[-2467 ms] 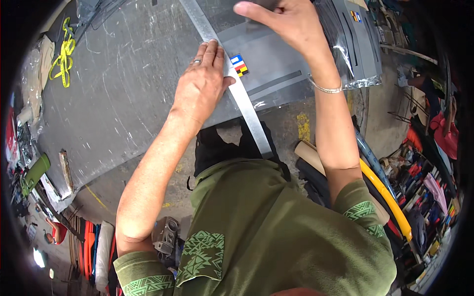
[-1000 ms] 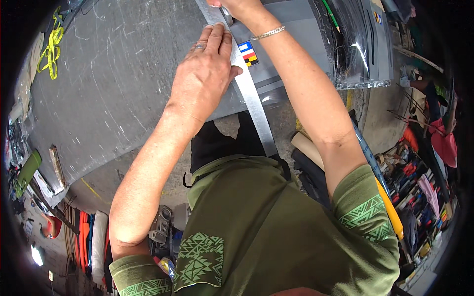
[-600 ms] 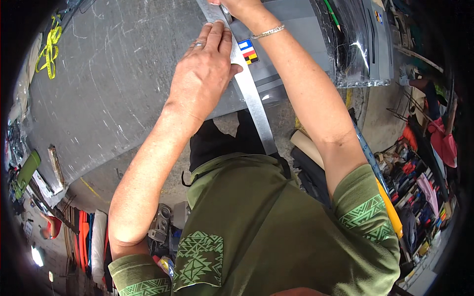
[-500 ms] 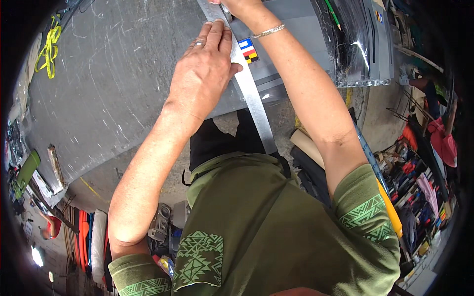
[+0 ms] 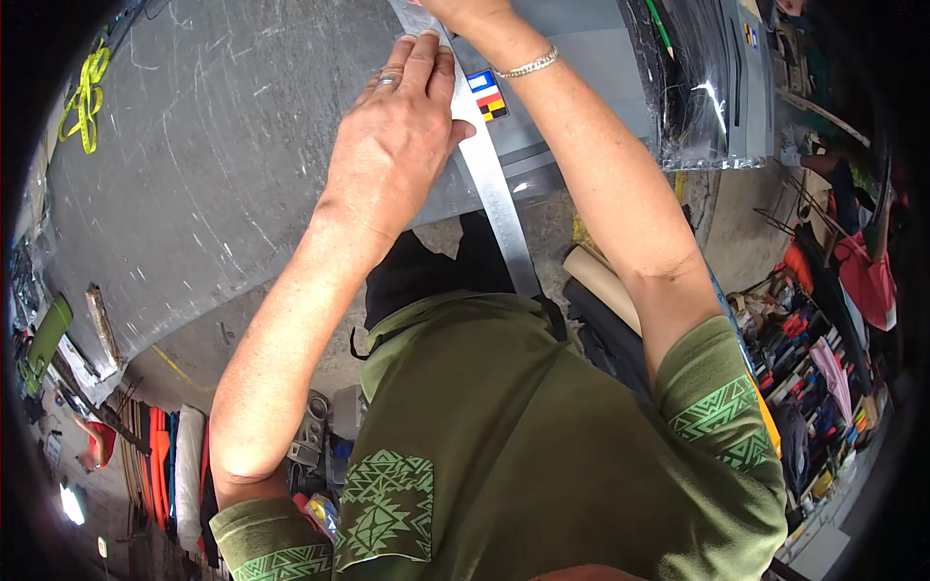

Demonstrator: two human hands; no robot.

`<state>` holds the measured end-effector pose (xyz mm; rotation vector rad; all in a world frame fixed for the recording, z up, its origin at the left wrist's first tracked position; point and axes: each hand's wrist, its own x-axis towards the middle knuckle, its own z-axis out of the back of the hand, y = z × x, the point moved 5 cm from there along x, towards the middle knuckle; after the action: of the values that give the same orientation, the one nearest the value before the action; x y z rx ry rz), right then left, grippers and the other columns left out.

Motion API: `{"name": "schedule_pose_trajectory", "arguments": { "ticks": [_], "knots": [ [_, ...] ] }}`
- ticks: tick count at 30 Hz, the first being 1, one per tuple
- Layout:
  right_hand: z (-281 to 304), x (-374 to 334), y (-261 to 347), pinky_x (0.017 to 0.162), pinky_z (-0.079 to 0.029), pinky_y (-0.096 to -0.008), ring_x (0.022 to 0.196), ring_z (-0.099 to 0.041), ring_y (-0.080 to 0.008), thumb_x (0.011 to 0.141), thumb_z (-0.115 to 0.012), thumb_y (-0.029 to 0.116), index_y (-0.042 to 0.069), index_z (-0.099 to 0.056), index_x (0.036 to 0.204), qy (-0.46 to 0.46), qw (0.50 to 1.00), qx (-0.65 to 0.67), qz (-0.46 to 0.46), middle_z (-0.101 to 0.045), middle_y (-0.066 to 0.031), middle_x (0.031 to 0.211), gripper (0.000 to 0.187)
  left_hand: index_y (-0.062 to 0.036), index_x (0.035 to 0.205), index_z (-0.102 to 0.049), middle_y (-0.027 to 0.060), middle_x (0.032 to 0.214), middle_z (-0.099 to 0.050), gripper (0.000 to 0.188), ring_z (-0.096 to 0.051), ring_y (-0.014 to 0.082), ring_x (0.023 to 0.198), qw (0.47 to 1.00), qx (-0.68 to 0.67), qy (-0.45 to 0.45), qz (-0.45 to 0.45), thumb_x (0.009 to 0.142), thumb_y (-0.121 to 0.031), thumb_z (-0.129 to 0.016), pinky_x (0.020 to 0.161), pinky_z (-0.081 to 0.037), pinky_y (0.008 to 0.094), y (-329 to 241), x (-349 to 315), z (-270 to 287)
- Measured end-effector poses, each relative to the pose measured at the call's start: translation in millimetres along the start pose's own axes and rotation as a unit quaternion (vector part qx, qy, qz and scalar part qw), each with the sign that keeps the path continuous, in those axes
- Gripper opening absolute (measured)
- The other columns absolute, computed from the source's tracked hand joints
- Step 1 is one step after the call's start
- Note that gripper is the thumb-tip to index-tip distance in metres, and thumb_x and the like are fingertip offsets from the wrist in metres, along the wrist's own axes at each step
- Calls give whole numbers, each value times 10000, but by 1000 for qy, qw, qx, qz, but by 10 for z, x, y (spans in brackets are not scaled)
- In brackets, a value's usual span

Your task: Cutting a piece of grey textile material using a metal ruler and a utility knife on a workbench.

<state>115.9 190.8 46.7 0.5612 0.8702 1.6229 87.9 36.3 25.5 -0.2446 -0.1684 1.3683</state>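
A long metal straightedge lies across grey sheet material and juts past the table's near edge toward my body. My left hand presses flat on it, fingers stretched forward and thumb out at its right side. At the top edge of the view is my right hand, beside the far part of the straightedge. Its fingers look curled, but the frame cuts them off, and whatever they hold is hidden. A small patch with coloured flag-like blocks sits on the grey material just right of the straightedge.
A yellow tape measure lies at the table's far left. Clear plastic sheeting and a green pencil are at the right. Below the table's right side stands a cardboard tube. Fabric rolls stand at lower left.
Both hands stay nearly in place on the work. My right hand has come slightly lower in view, and the whole view has shifted a little.
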Motion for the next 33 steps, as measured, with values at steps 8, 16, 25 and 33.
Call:
{"name": "schedule_pose_trajectory", "arguments": {
  "ticks": [8, 16, 25, 33],
  "knots": [
    [-80, 178, -393, 730, -488, -426, 708, -598, -329, 1104, -362, 348, -61, -557, 1378, -35, 944, 240, 222, -569, -159, 735, 529, 22, 1462, -478, 183, 1528, -483, 720, -470, 318, 1438, 1000, 4, 6, -8, 905, -348, -745, 1124, -487, 410, -89, 61, 29],
    [-89, 200, -465, 652, -496, -416, 716, -609, -303, 1099, -388, 301, -50, -629, 1196, -192, 880, 87, 426, -570, -151, 723, 437, 24, 1453, -484, 182, 1513, -489, 722, -475, 314, 1434, 1000, 11, 6, -17, 903, -363, -745, 1120, -492, 403, -108, 82, 23],
    [-217, 326, -601, 405, -358, -280, 418, -453, -113, 1080, -400, 417, 28, -609, 868, 13, 912, 401, 88, -494, -11, 574, 490, 30, 1433, -501, 189, 1502, -501, 690, -490, 323, 1421, 1000, 8, -15, -21, 905, -337, -752, 1118, -492, 404, -100, 57, 3],
    [-297, 557, -787, 336, -330, -303, 345, -404, -137, 1074, -403, 466, 86, -535, 789, 27, 929, 336, -150, -438, -14, 504, 493, 42, 1416, -516, 209, 1481, -524, 667, -505, 330, 1408, 998, 14, -40, -44, 912, -329, -748, 1123, -484, 407, -109, 95, -29]
  ]
}}
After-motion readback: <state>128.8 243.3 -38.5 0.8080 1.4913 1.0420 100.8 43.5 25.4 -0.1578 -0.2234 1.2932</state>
